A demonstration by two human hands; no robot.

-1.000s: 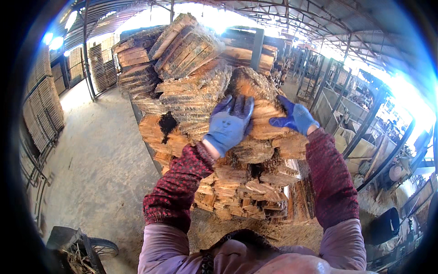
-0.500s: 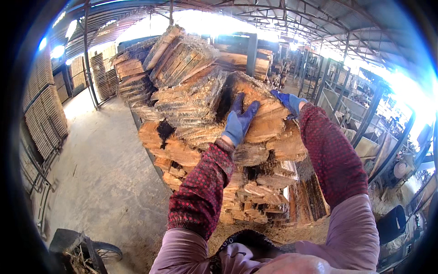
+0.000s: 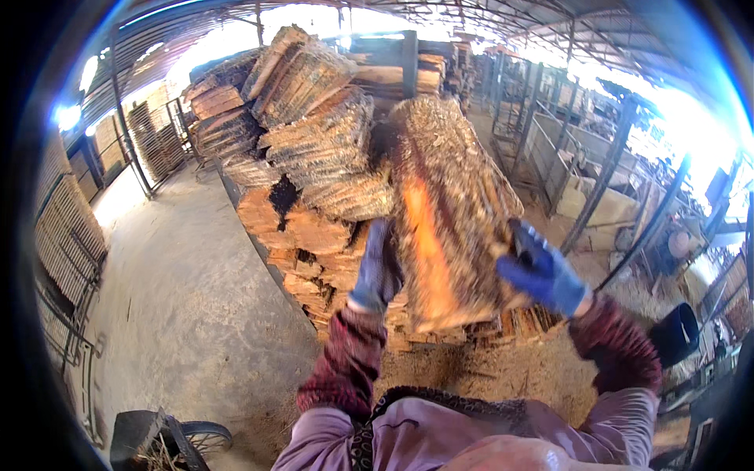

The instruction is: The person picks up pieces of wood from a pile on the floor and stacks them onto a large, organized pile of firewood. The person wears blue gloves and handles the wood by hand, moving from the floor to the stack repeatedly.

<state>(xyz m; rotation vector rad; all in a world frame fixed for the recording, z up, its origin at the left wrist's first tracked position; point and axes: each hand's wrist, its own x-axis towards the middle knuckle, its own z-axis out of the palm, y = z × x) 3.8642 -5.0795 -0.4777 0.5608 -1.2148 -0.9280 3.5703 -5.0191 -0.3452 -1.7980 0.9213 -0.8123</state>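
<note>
A thick rough wood slab (image 3: 463, 212) with shaggy bark and a bright orange cut face slants toward me off the stack, its near end blurred by motion. My left hand (image 3: 378, 267), in a blue glove, presses along its left edge, fingers together and partly hidden. On the slab's right side, my right hand (image 3: 542, 267), gloved in blue too, grips the edge with curled fingers. Behind and to the left rises the wood stack (image 3: 322, 149), with rough, splintered pieces piled on one another.
Concrete floor (image 3: 181, 267) stretches along the left, beside stacked slatted panels (image 3: 67, 228). A wheeled cart (image 3: 149, 439) stands at the lower left. To the right are a dark bucket (image 3: 675, 334) and metal posts (image 3: 605, 173). Sawdust (image 3: 510, 369) covers the ground before me.
The slab has come toward me and down from the stack top, tilting as it moves. Both hands have drawn back with it, the right one lower and along its side.
</note>
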